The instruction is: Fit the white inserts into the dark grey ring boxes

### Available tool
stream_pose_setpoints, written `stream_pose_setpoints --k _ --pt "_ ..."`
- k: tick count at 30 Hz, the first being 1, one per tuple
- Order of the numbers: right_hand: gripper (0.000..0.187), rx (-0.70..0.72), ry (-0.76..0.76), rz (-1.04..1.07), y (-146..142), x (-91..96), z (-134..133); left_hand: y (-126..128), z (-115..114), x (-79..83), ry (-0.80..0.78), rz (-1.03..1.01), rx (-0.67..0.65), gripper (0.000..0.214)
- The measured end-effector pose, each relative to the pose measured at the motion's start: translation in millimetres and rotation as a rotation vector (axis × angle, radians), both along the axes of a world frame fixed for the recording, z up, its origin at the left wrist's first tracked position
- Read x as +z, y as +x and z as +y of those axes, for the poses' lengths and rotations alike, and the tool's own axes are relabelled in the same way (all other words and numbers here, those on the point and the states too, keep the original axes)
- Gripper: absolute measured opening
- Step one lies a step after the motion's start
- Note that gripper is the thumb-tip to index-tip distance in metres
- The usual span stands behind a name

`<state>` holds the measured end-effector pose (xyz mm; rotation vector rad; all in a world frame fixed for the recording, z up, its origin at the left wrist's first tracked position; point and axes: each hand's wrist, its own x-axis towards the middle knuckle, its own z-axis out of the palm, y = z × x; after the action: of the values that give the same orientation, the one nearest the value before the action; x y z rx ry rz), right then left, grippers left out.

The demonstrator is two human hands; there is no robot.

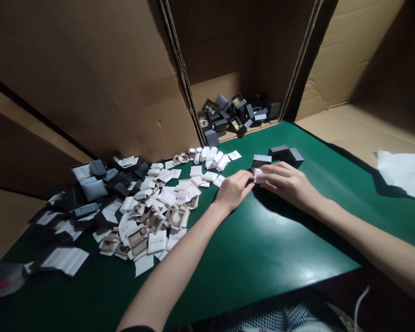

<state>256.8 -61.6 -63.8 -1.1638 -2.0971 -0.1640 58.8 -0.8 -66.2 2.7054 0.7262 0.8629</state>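
Over the green table my two hands meet at a small white folded card insert (259, 175). My right hand (292, 184) reaches in from the right, its fingers closed on the insert from above and the side. Against the insert's left side, my left hand (232, 190) has its fingers curled and pinched; what lies between them is hidden, though a dark edge shows near the fingertips. Just behind the insert sits a small black box (262, 160). More black boxes (279, 151) stand behind my right hand.
White folded inserts (169, 196) lie heaped left of my hands on the green table (228, 276). Farther left is a pile of black boxes with white papers (97, 184). An open cardboard carton (224, 80) at the back holds several black boxes (237, 122). White paper (403, 170) lies at right.
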Motion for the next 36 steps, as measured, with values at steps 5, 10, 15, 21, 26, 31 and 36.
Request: stream_pose_setpoints --k 5,10,15,21,26,31,36 --pt "0.02 -0.018 -0.024 -0.025 -6 0.5 0 0 2 -2.1 -0.032 -0.089 -0.022 0.006" --pt "0.021 -0.04 0.011 -0.098 -14 -0.6 3 -1 3 2.0 -0.058 -0.117 -0.023 0.013" --pt "0.028 0.022 -0.083 -0.046 -13 -1.6 4 -1 5 5.5 -0.097 -0.125 -0.019 0.012" --pt "0.034 0.054 -0.161 0.127 1 -4.1 6 2 5 7.3 -0.082 -0.102 -0.018 0.009" --pt "0.023 0.08 -0.063 0.052 2 -4.1 10 3 2 9.5 -0.106 -0.107 0.007 0.01" --pt "0.017 -0.019 0.147 -0.143 -1 4.7 9 7 -3 8.3 -0.147 -0.126 0.068 0.017" --pt "0.014 -0.009 0.125 -0.079 9 9.3 14 12 -7 8.1 -0.116 -0.118 0.133 0.01"
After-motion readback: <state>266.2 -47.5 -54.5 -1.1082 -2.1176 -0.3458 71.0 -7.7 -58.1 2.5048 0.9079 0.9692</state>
